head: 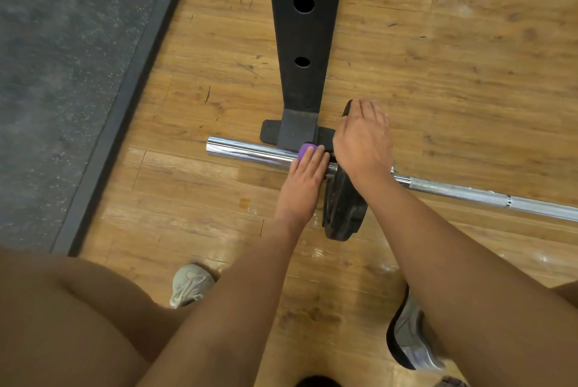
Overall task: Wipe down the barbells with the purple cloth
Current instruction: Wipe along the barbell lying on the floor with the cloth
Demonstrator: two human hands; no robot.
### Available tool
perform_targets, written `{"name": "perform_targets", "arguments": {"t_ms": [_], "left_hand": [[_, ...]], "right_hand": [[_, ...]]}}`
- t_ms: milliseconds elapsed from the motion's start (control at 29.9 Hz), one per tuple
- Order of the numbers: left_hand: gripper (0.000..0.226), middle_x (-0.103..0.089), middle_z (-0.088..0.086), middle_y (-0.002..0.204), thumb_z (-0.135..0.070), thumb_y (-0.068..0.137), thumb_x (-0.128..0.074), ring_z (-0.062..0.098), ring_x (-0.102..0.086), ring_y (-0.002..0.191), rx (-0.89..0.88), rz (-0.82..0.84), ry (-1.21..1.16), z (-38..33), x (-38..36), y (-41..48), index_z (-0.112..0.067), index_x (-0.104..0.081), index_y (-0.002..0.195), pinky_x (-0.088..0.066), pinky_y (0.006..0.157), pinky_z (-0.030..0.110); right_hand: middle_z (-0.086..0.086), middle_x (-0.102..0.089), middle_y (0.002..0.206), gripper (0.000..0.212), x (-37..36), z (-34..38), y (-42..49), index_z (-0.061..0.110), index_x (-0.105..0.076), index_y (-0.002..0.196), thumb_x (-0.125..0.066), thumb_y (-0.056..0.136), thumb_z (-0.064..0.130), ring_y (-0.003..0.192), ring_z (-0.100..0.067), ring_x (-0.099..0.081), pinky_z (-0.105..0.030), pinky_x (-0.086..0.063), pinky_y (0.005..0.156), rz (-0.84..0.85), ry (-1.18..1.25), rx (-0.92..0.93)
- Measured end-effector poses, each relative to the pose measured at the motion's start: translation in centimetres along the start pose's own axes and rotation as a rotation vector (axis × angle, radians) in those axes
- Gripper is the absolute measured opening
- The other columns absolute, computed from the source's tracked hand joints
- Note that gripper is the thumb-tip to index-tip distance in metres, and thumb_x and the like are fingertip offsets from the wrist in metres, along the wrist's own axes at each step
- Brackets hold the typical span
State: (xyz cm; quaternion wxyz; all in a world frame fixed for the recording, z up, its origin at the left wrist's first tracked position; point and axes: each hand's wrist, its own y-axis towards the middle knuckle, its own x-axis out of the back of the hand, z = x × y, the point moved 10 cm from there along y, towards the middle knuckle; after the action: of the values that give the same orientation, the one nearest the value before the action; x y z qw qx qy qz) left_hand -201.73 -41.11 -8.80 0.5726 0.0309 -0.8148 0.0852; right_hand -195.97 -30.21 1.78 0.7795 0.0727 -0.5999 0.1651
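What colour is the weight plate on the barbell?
The weight plate is black; head view.

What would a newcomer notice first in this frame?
The left hand pressing a purple cloth onto the barbell's chrome sleeve, mid-frame. Just right of it, the right hand grips the rim of a black weight plate; a black rack post stands behind on the wooden floor.
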Motion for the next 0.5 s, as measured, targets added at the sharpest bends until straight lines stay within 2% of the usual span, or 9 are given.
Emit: {"name": "perform_targets", "arguments": {"t_ms": [100,335,502], "left_hand": [[0.067,0.000,0.001,0.170,-0.010,0.102,-0.032,0.013,0.021,0.148,-0.026,0.044,-0.029,-1.1,-0.4,0.4,-0.017,-0.004,0.162,0.005,0.127,0.040],[0.069,-0.005,0.000,0.170,-0.002,0.102,-0.037,0.018,0.003,0.156,-0.040,0.057,0.011,0.5,0.0,1.0,-0.018,-0.007,0.162,0.002,0.125,0.037],[0.067,-0.004,0.003,0.170,-0.008,0.102,-0.036,0.021,0.004,0.156,0.028,0.058,-0.015,-0.2,-0.1,0.2,-0.015,-0.006,0.162,0.002,0.125,0.040]], "right_hand": [[-0.013,-0.037,0.159,0.051,0.1,0.0,0.1,0.003,-0.036,0.153,-0.030,0.107,0.025,0.152,-0.027,-0.024,-0.042,-0.014,0.126,-0.008,-0.009,0.001],[-0.012,-0.033,0.162,0.052,0.0,0.1,-1.2,0.005,-0.033,0.155,-0.029,0.108,0.027,0.153,-0.026,-0.020,-0.043,-0.012,0.127,-0.024,-0.020,0.006],[-0.012,-0.031,0.163,0.054,-0.1,0.3,-3.0,0.004,-0.030,0.156,-0.029,0.107,0.026,0.153,-0.027,-0.019,-0.045,-0.012,0.127,-0.046,-0.036,0.028]]}}
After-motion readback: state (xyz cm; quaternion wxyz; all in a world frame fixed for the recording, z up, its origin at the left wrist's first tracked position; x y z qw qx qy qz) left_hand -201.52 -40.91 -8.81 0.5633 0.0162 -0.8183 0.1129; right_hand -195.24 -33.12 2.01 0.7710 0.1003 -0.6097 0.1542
